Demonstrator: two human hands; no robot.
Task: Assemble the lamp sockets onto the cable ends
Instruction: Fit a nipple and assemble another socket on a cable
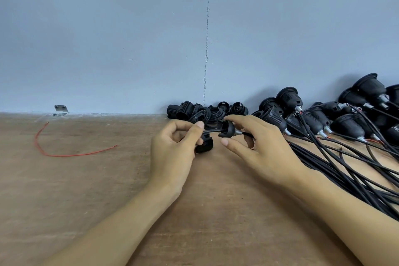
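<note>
My left hand (174,149) pinches the thin black cable end (212,130) between thumb and forefinger and also holds a threaded black socket body (205,146) under its curled fingers. My right hand (257,147) grips a black socket cap (227,129) that sits on that cable, forefinger on top and thumb below. The cable runs out of the cap's narrow end behind my right hand. Both hands hover just above the wooden table (86,179).
A pile of loose black socket parts (200,110) lies against the blue wall. To the right lie several assembled sockets (289,97) with a bundle of black cables (345,170) fanning toward the table's right edge. A red wire (64,154) and metal bracket (61,110) sit left.
</note>
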